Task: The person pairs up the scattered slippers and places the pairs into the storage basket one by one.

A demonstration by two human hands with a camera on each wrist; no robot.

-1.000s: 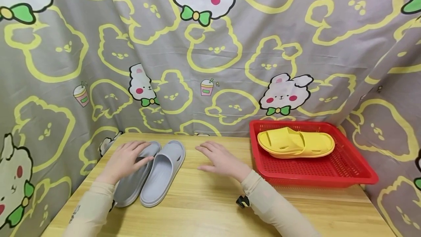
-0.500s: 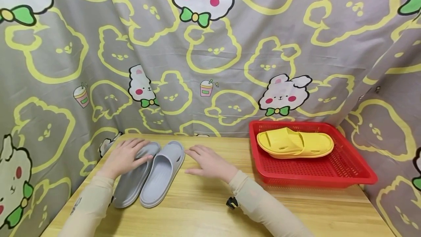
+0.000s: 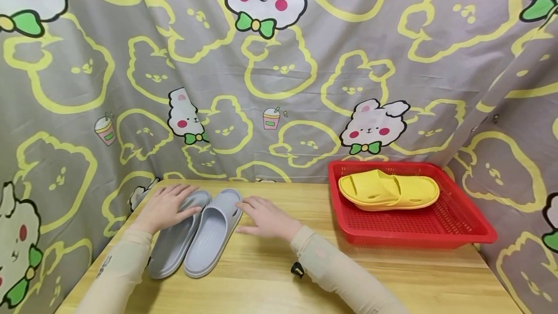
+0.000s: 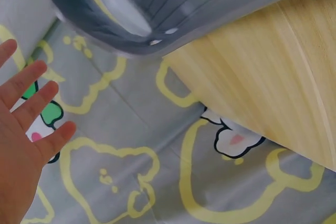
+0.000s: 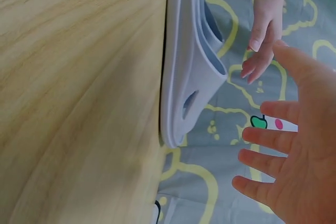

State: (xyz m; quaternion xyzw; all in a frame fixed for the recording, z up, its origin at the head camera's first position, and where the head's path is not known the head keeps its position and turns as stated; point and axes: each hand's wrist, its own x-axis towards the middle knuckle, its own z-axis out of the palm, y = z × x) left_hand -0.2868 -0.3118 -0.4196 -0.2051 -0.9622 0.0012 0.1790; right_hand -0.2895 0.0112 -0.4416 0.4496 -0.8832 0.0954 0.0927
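Two grey slippers lie side by side on the left of the wooden table, toes toward the curtain. My left hand (image 3: 164,209) hovers over the left slipper (image 3: 174,248), hiding part of its upper; the fingers are spread and hold nothing. Just right of the right slipper (image 3: 213,236) is my right hand (image 3: 268,219), its fingers extended toward that slipper's toe strap. In the right wrist view the right hand (image 5: 299,140) is apart from the slipper (image 5: 191,77), with spread fingers. The left wrist view shows the left hand (image 4: 23,129) with straight fingers, beside the slipper (image 4: 157,9).
A red plastic basket (image 3: 418,239) stands at the table's right rear, with a pair of yellow slippers (image 3: 388,190) inside. A patterned curtain (image 3: 279,81) hangs behind and at both sides of the wooden table (image 3: 270,275).
My right hand has moved left, closer to the right grey slipper. The left hand stays almost in place above the left slipper. The slippers and basket have not moved on the table.
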